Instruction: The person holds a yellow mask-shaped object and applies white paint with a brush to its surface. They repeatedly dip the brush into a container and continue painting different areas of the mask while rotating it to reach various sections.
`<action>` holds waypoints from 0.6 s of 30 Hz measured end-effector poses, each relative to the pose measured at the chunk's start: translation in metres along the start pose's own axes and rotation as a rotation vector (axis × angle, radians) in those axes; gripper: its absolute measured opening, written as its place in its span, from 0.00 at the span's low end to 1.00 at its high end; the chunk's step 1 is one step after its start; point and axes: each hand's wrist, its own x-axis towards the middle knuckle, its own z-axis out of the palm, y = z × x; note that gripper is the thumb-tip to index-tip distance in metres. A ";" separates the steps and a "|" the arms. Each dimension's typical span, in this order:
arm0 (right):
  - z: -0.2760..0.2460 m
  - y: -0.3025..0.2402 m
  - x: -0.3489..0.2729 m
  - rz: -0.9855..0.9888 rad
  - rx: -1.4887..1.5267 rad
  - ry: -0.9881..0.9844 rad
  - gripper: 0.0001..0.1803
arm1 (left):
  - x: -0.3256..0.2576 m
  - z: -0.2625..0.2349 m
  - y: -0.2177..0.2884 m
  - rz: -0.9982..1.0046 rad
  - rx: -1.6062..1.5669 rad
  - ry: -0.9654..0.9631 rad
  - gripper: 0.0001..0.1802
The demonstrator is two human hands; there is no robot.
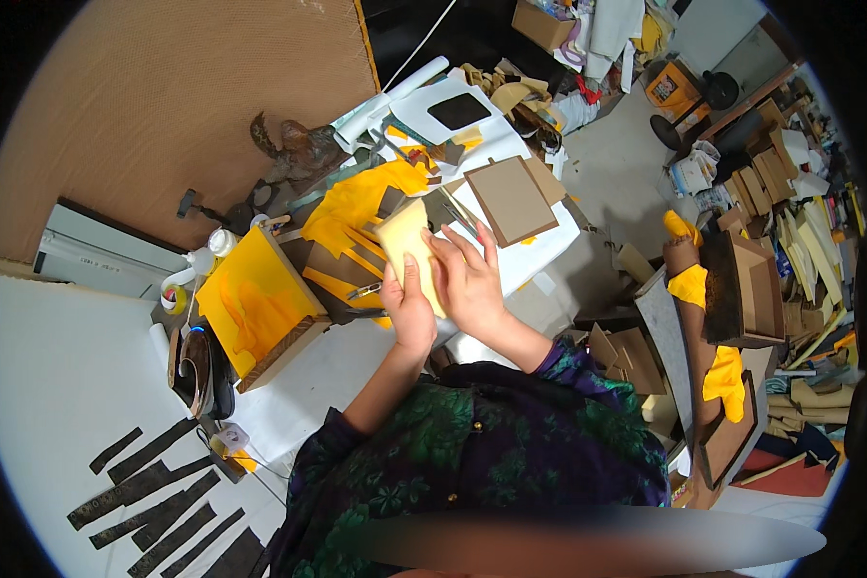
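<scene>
— Pale cream rectangular card piece: flat, stiff, plain-faced, tilted with one corner up. You hold it over the white-covered table, just above the cluttered middle.

— Hands?

— Your left hand is wrapped round its lower edge, thumb on the face. Your right hand lies on its right side, fingers spread and pressing, not curled shut.

— Count?

— One cream piece in hand. One yellow-faced wooden box to your left. One brown cardboard square just beyond your right hand. Roughly ten black paper strips at lower left; exact number hard to tell.

— Around it?

— Cut yellow sheet scraps lie under and behind the piece. A roll of tape sits near the box. To your right, well apart, stacked brown cardboard boxes with yellow lining. Nothing lies between your hands and the piece; scraps crowd the tabletop beneath.
</scene>
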 end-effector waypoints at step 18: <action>0.014 0.002 0.011 0.084 0.716 0.148 0.08 | 0.004 -0.010 0.026 -0.100 -0.159 0.014 0.15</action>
